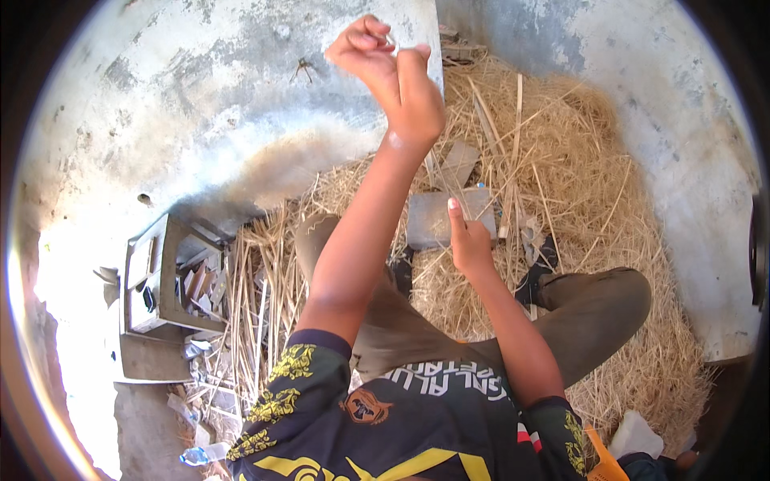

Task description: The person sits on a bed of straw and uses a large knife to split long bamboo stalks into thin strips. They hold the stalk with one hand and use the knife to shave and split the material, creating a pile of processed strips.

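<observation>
At the left, a grey metal box (164, 280) with open compartments is seen on the concrete floor (200, 104), well apart from both hands. The left hand (385, 68) is raised high and far forward, with the arm stretched out. Its fingers are pressed together in a pinch; something very thin, perhaps a thread or a fibre, seems to be held between the fingertips, but it is too small to be told with certainty. Further right and much lower, the right hand (469, 240) is kept near the lap, with the fingers loosely curled and the thumb pointing up. It lies just at the edge of a flat grey slab (445, 218) that rests on the straw (577, 184) between the bent legs. The slab's long axis runs left to right. The right hand is clearly the nearer one to the slab; whether it touches it cannot be told.
</observation>
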`<control>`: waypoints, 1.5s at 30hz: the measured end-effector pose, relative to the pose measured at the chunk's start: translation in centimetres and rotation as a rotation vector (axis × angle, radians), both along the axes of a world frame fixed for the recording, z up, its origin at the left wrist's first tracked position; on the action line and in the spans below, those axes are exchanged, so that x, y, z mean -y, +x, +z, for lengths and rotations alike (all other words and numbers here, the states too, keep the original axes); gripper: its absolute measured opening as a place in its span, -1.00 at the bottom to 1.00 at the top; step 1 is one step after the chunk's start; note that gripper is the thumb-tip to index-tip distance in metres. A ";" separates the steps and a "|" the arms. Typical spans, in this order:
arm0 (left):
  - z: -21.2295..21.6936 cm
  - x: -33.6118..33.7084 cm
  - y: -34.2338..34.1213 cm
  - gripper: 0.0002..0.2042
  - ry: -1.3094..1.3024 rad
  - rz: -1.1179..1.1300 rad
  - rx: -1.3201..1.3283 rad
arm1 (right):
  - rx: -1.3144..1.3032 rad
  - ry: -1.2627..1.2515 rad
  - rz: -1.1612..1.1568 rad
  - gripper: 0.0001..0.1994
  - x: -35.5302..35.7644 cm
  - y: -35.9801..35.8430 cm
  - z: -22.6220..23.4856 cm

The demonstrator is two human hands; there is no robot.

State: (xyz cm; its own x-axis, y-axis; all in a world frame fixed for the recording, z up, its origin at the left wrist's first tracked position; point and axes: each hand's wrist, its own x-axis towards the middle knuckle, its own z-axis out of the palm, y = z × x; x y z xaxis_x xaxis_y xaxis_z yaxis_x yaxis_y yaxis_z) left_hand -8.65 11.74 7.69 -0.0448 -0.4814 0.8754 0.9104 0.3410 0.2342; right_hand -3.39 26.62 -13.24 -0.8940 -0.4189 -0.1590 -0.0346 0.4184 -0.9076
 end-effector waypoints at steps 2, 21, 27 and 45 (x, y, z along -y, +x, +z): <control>0.0 -0.2 -0.2 -0.56 -0.011 -0.011 0.001 | 0.188 -0.135 0.011 -0.11 0.9 0.8 -0.9; 0.4 0.1 -1.3 -0.51 -0.058 -0.107 -0.020 | 0.315 -0.381 -0.065 -0.23 1.8 1.6 0.7; 0.6 -3.2 -0.8 -0.56 0.028 -0.112 0.086 | 0.024 -0.037 -0.036 -0.11 2.3 -2.4 -0.4; 1.7 3.2 -3.2 -0.60 -0.014 -0.043 -0.075 | 1.418 -1.075 0.217 -0.23 5.5 -0.5 -3.6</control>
